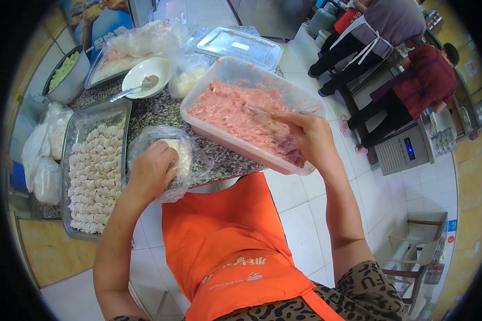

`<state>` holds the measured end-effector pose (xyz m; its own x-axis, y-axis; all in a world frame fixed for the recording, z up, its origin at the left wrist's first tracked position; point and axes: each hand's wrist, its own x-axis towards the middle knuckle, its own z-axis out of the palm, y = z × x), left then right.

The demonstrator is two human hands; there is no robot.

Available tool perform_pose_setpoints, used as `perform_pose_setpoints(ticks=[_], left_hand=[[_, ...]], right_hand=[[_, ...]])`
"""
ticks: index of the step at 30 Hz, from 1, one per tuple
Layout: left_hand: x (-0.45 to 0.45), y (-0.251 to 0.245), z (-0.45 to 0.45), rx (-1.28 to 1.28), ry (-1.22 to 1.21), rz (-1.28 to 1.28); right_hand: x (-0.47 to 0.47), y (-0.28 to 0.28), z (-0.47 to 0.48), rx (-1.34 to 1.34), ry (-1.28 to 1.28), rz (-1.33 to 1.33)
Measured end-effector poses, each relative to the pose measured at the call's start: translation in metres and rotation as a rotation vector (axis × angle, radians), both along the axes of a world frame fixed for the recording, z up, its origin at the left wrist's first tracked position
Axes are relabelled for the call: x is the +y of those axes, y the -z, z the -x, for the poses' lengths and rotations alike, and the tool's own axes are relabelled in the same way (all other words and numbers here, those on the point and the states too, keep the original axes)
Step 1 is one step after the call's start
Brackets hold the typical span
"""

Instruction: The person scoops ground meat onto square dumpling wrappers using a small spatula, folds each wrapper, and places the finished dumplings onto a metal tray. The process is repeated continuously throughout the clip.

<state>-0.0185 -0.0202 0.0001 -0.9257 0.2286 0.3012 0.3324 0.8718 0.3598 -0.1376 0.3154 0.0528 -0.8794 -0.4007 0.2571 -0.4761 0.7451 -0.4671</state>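
My right hand (311, 134) grips a thin utensil, its far end in the pink minced meat (241, 106) that fills much of a translucent plastic tub (233, 146). The utensil's type cannot be told. My left hand (154, 166) rests at a stack of pale dough wrappers (180, 158) in an open clear plastic bag (142, 138); its fingers are curled at the stack's edge, and whether they hold a wrapper is hidden. To the left, a metal tray (126, 120) bears rows of folded dumplings (94, 180). Behind, a white bowl (160, 66) holds a spoon (124, 93) with a little meat.
A clear lid (241, 46) lies behind the tub. Bagged food (136, 46) and a pot of chopped greens (64, 72) stand at the back left, more plastic bags (48, 160) beside the tray. The granite tabletop (152, 110) ends near my orange apron. Two people work at the right.
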Motion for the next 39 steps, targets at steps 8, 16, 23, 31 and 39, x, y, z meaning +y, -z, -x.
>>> perform_pose_setpoints(ticks=[8,16,23,31,39], left_hand=[[0.002,0.013,-0.002,0.082,-0.068,0.009],[-0.030,0.000,-0.019,-0.077,-0.309,-1.373],[0.012,-0.004,-0.031,-0.261,0.128,-2.294],[0.076,-0.036,-0.006,-0.196,-0.254,-2.364],[0.052,-0.051,-0.006,-0.015,0.095,-2.389]], right_hand=[[0.000,0.004,0.008,-0.193,-0.075,0.160],[0.006,0.000,0.015,-0.337,-0.142,0.145],[0.006,-0.014,0.010,-0.589,-0.157,0.387],[-0.033,-0.018,-0.071,-0.121,-0.352,0.468],[-0.060,-0.008,-0.094,-0.021,-0.468,0.479]])
